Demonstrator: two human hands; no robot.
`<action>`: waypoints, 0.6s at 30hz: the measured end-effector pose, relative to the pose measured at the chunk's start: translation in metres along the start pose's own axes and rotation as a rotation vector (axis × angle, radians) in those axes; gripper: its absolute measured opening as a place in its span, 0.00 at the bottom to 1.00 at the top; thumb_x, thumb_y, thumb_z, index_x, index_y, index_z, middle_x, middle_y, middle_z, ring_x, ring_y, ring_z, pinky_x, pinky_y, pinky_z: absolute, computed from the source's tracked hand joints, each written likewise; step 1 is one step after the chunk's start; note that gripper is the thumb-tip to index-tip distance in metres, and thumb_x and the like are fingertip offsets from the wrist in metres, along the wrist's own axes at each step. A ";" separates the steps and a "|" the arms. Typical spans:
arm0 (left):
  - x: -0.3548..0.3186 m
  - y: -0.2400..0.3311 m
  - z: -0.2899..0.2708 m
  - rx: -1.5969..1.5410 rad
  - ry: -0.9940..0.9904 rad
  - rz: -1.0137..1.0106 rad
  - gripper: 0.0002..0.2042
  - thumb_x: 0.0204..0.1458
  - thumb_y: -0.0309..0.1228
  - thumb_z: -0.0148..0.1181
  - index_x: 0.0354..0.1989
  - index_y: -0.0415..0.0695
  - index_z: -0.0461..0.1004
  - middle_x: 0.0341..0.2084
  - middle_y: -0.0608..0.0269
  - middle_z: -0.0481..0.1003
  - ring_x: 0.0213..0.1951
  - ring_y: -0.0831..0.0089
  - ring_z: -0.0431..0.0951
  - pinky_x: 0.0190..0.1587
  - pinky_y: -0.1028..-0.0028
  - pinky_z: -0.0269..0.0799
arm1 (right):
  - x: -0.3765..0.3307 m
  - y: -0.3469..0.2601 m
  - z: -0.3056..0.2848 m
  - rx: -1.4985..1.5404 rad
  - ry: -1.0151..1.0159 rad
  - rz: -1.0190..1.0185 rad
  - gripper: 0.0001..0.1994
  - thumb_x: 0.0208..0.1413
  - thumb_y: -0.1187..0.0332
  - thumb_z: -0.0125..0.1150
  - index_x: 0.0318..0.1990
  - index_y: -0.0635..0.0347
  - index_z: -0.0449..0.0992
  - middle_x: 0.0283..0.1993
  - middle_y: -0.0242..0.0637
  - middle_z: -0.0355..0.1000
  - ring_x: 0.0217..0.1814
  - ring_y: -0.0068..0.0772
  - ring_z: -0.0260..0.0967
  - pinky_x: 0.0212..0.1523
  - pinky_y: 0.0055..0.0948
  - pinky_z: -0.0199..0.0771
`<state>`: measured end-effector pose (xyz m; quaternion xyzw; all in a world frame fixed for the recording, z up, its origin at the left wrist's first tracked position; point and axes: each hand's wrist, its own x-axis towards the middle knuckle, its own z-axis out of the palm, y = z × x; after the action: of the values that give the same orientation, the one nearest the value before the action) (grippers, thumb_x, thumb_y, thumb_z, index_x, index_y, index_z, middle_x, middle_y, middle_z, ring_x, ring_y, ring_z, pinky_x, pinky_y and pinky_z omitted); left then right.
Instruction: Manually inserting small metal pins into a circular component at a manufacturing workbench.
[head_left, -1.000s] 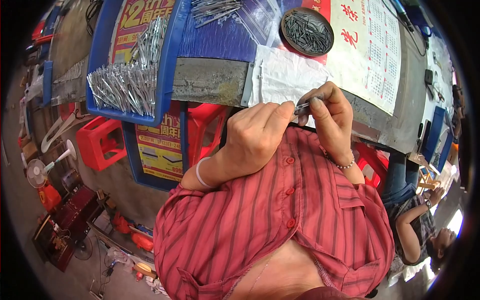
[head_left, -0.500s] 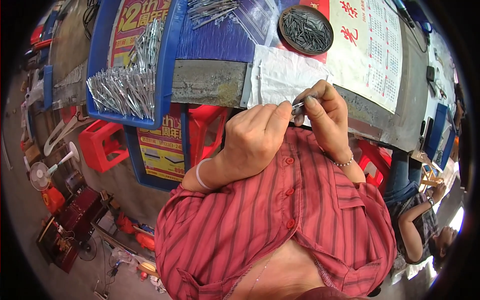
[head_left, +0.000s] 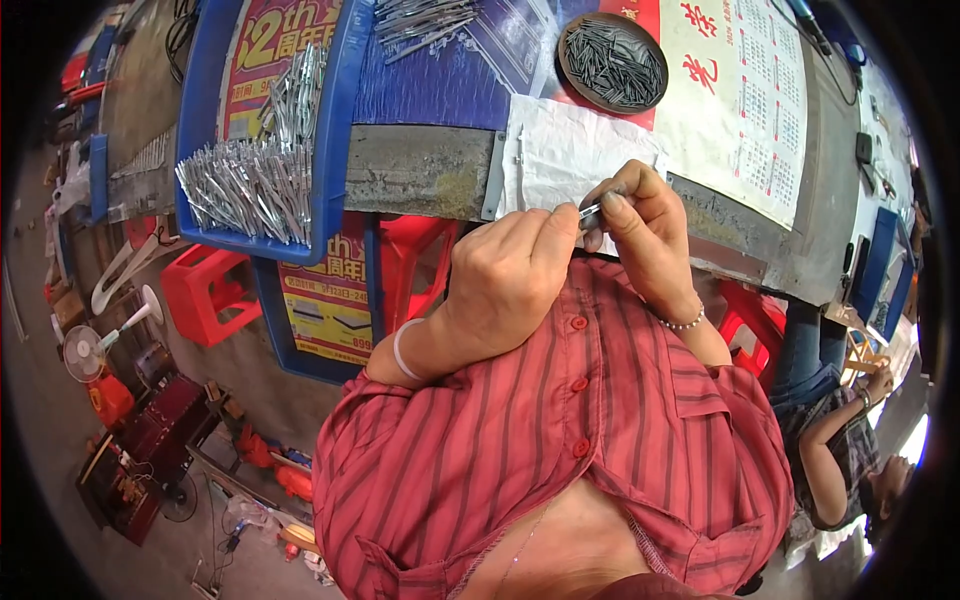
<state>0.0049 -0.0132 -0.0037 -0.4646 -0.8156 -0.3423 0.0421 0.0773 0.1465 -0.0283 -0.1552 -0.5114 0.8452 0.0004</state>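
My left hand (head_left: 512, 280) is closed, thumb and forefinger pinching one end of a small slim silvery metal piece (head_left: 589, 212). The fingertips of my right hand (head_left: 648, 225) are pinched around its other end, so most of the piece is hidden. Both hands are together in front of my chest, just off the table's near edge. Beyond them a crumpled white cloth (head_left: 560, 150) lies on the table. Behind it, a round brown bowl (head_left: 572, 87) holds many short dark metal pins (head_left: 615, 62).
At the left, a blue tray (head_left: 335, 130) holds many thin silvery metal pieces (head_left: 250, 190). More slim metal pieces (head_left: 425, 22) lie on a blue sheet. A printed calendar sheet (head_left: 745, 110) covers the table's right part. Red stools (head_left: 205, 295) stand below. Another person (head_left: 830, 450) sits at the right.
Both hands keep their pinch on the metal piece. My right hand has shifted slightly, and the piece appears a little more tilted between the fingertips.
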 end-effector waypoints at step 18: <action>0.071 -0.163 0.027 0.235 0.129 -0.104 0.05 0.48 0.26 0.56 0.32 0.44 0.75 0.28 0.60 0.72 0.35 0.60 0.74 0.38 0.64 0.65 | -0.007 -0.017 -0.017 -0.313 0.046 -0.067 0.04 0.60 0.74 0.51 0.37 0.66 0.69 0.34 0.35 0.72 0.32 0.19 0.67 0.34 0.19 0.69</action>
<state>-0.1563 0.0004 -0.0817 -0.3906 -0.8687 -0.2751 0.1306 0.0861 0.1686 -0.0193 -0.1557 -0.6415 0.7509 0.0164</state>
